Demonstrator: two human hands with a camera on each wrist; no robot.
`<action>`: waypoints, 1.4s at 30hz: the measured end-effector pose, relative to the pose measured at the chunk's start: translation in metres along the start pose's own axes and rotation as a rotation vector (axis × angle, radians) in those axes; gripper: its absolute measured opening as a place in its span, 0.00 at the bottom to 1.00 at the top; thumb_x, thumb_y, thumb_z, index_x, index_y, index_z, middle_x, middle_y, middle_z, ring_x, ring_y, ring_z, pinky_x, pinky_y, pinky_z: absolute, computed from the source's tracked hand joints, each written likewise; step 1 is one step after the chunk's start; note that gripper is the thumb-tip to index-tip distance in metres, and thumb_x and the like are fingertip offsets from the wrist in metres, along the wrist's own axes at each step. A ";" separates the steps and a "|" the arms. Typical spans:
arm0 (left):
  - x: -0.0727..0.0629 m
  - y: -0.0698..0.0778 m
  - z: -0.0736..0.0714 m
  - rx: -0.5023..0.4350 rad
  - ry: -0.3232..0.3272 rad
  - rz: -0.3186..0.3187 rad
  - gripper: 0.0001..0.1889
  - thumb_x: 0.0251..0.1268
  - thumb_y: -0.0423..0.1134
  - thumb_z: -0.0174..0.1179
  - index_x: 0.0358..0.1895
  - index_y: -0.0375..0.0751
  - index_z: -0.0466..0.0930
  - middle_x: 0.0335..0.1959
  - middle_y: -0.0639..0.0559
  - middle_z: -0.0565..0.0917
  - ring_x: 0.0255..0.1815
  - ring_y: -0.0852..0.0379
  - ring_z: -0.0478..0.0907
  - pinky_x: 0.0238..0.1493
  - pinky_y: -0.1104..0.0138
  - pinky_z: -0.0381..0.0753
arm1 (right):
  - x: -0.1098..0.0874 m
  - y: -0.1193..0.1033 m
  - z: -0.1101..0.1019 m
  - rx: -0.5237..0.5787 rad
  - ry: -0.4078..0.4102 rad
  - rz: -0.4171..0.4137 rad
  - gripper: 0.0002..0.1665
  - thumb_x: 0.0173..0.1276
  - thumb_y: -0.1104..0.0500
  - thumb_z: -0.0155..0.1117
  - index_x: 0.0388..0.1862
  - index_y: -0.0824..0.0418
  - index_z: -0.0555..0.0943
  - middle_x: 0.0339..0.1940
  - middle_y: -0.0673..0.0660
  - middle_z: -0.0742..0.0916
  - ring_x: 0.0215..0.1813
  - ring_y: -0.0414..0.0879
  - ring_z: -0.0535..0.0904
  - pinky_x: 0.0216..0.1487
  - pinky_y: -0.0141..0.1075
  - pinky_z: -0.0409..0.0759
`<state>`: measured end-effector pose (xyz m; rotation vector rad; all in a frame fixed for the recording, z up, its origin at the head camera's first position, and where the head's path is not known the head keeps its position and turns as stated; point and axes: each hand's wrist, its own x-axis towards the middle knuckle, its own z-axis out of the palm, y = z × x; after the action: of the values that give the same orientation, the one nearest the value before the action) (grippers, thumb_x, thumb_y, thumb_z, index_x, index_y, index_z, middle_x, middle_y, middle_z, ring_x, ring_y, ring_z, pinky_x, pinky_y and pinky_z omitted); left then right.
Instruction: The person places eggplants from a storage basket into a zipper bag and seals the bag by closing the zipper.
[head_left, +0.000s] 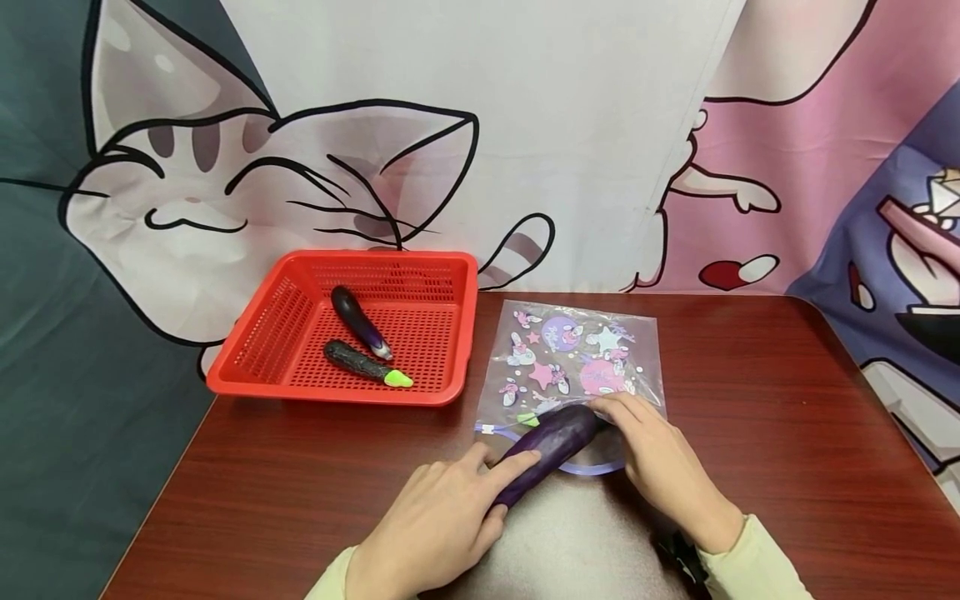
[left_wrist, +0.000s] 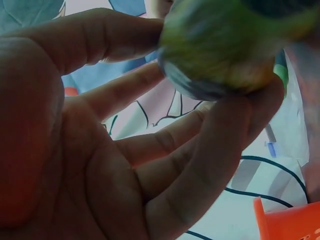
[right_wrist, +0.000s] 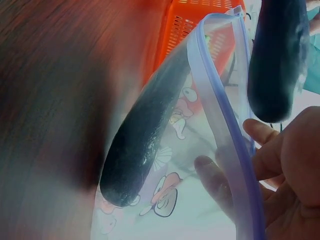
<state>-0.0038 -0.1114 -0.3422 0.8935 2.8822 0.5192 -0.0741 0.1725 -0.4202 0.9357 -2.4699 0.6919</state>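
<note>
My left hand (head_left: 438, 517) grips a large purple eggplant (head_left: 551, 454) at its near end, thumb and fingers around it in the left wrist view. The far end of the eggplant slants over the mouth of a clear printed zip bag (head_left: 573, 346). At that mouth, my right hand (head_left: 663, 462) holds the bag's edge; in the right wrist view its fingers straddle the blue zip strip (right_wrist: 222, 100) and the mouth gapes. Inside the bag lies a dark, long cucumber-like vegetable (right_wrist: 142, 132), its light green tip (head_left: 527, 419) partly hidden behind the eggplant in the head view.
A red plastic basket (head_left: 337, 397) stands left of the bag. In it lie a small eggplant (head_left: 358, 321) and a bumpy dark cucumber (head_left: 360, 362) with a lime green end. A cartoon-printed cloth (head_left: 585, 167) hangs behind the brown table (head_left: 757, 417).
</note>
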 end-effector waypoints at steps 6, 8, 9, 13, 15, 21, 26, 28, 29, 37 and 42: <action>0.002 0.001 0.005 0.069 0.007 0.014 0.31 0.60 0.42 0.65 0.69 0.63 0.73 0.40 0.52 0.80 0.20 0.57 0.74 0.22 0.65 0.69 | 0.000 0.000 0.000 0.014 0.009 -0.010 0.37 0.48 0.82 0.51 0.56 0.61 0.80 0.53 0.51 0.83 0.57 0.48 0.78 0.61 0.34 0.69; 0.003 0.002 0.007 0.073 -0.001 0.008 0.31 0.60 0.42 0.64 0.69 0.64 0.73 0.40 0.52 0.81 0.21 0.56 0.74 0.22 0.65 0.70 | 0.000 0.000 -0.001 0.012 0.008 -0.010 0.37 0.48 0.82 0.51 0.56 0.61 0.80 0.53 0.51 0.83 0.56 0.48 0.78 0.60 0.34 0.70; 0.004 0.003 0.008 0.077 -0.003 0.006 0.31 0.60 0.42 0.64 0.69 0.64 0.74 0.41 0.52 0.81 0.21 0.55 0.75 0.23 0.64 0.70 | 0.000 0.000 -0.001 0.010 0.008 -0.010 0.37 0.48 0.82 0.51 0.56 0.61 0.80 0.53 0.51 0.83 0.56 0.48 0.78 0.60 0.35 0.70; 0.007 0.004 0.011 0.085 0.022 0.012 0.30 0.59 0.41 0.64 0.67 0.62 0.75 0.40 0.51 0.82 0.19 0.56 0.72 0.21 0.65 0.67 | 0.000 -0.001 -0.001 0.003 0.012 -0.013 0.36 0.49 0.82 0.51 0.56 0.61 0.80 0.53 0.51 0.83 0.56 0.48 0.78 0.58 0.37 0.72; 0.009 0.005 0.014 0.108 0.069 0.032 0.29 0.57 0.40 0.64 0.66 0.59 0.77 0.38 0.51 0.82 0.17 0.56 0.70 0.19 0.66 0.64 | 0.000 -0.001 -0.001 -0.001 0.016 -0.015 0.35 0.49 0.82 0.51 0.56 0.61 0.80 0.53 0.51 0.83 0.56 0.47 0.78 0.56 0.38 0.73; 0.015 0.006 0.020 0.163 0.148 0.051 0.27 0.56 0.41 0.66 0.62 0.57 0.80 0.37 0.51 0.82 0.20 0.54 0.76 0.17 0.66 0.63 | -0.001 -0.001 -0.002 0.000 0.019 -0.019 0.34 0.51 0.82 0.53 0.56 0.60 0.80 0.53 0.50 0.83 0.56 0.47 0.78 0.57 0.35 0.72; 0.021 0.008 0.022 0.182 0.149 0.033 0.25 0.57 0.43 0.67 0.61 0.57 0.81 0.37 0.52 0.82 0.24 0.54 0.79 0.18 0.66 0.67 | 0.000 -0.001 -0.003 0.001 0.021 -0.022 0.34 0.51 0.82 0.53 0.56 0.60 0.80 0.53 0.51 0.83 0.56 0.47 0.78 0.58 0.33 0.71; 0.023 0.009 0.023 0.184 0.154 0.024 0.24 0.58 0.43 0.67 0.61 0.57 0.81 0.37 0.52 0.82 0.25 0.54 0.79 0.19 0.66 0.68 | 0.000 -0.001 -0.003 0.001 0.023 -0.022 0.34 0.51 0.82 0.53 0.56 0.61 0.80 0.53 0.51 0.83 0.56 0.47 0.78 0.58 0.33 0.71; 0.023 0.009 0.024 0.185 0.160 0.019 0.24 0.59 0.43 0.67 0.60 0.57 0.81 0.37 0.52 0.82 0.26 0.55 0.79 0.19 0.66 0.68 | 0.000 -0.001 -0.003 0.002 0.024 -0.023 0.34 0.51 0.82 0.53 0.56 0.61 0.80 0.53 0.51 0.83 0.56 0.47 0.78 0.58 0.33 0.71; 0.028 0.008 0.029 0.204 0.205 0.026 0.21 0.58 0.43 0.67 0.57 0.56 0.83 0.38 0.53 0.84 0.31 0.55 0.82 0.21 0.64 0.73 | -0.001 0.000 -0.002 0.010 0.014 -0.019 0.33 0.52 0.82 0.52 0.55 0.62 0.80 0.53 0.52 0.83 0.57 0.48 0.78 0.61 0.31 0.68; 0.030 0.010 0.031 0.221 0.190 0.031 0.21 0.59 0.44 0.67 0.57 0.57 0.83 0.40 0.52 0.84 0.33 0.54 0.83 0.22 0.63 0.75 | 0.000 -0.001 -0.002 -0.002 0.022 -0.020 0.33 0.51 0.82 0.52 0.55 0.62 0.80 0.53 0.52 0.83 0.56 0.48 0.78 0.59 0.33 0.70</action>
<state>-0.0183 -0.0775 -0.3667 0.9670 3.1512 0.3069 -0.0735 0.1732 -0.4180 0.9454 -2.4382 0.6897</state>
